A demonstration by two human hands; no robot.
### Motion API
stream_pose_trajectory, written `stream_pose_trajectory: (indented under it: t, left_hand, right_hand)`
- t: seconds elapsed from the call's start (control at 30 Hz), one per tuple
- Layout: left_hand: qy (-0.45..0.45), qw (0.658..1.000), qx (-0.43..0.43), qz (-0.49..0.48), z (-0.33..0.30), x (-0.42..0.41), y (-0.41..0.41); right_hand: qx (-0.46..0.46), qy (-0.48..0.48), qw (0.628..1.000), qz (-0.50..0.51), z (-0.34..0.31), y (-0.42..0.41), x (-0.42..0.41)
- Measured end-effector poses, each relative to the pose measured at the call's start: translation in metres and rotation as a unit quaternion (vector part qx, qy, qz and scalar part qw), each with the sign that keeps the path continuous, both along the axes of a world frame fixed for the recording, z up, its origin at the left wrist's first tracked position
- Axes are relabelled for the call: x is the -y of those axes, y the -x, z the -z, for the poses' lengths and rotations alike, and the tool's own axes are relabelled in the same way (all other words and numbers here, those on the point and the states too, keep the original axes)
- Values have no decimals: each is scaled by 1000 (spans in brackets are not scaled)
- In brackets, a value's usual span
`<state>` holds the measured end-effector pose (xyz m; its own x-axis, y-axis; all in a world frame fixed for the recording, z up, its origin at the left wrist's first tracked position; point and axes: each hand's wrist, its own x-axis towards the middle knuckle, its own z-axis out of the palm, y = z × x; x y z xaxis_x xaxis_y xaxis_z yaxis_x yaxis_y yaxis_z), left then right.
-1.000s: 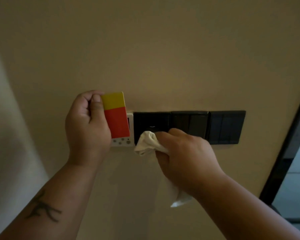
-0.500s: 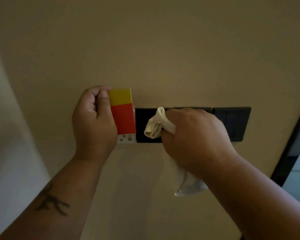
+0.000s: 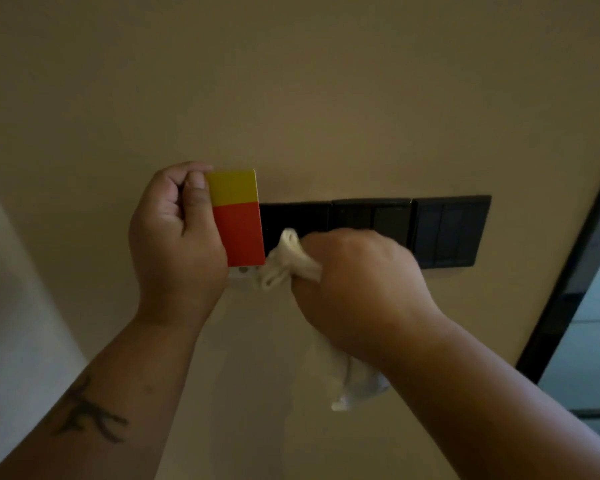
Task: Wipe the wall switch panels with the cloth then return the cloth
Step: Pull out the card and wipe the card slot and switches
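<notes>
White cloth point(image 3: 288, 261) is clamped in right hand point(image 3: 357, 289), pressed at lower-left corner of black switch panels point(image 3: 374, 230). Yellow-red card point(image 3: 237, 218) is pinched by left hand point(image 3: 177, 244), beside the panels.

Dim beige wall point(image 3: 291, 81), perhaps dark doorframe point(image 3: 575, 271)

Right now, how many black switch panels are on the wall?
3, in one row: the left panel behind the cloth, the middle panel above the right hand, the right panel uncovered. The card might hide more.
</notes>
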<state>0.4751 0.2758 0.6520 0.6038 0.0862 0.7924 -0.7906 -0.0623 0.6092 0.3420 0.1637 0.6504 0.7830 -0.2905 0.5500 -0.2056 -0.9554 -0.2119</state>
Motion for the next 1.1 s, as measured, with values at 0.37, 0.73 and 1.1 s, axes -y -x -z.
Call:
stream_pose_trajectory:
  t: [0.37,0.73,1.1]
  left_hand:
    - [-77,989,-39,123,3,-4,11]
    - [-365,892,-98,247,13,-14,25]
    - [-367,884,-51,285,21,-18,29]
  right_hand:
    - [30,-153,980,-123,14,16,15]
    - [192,-280,936,-94,19,12,16]
    - [180,-310,926,-118,32,7,8]
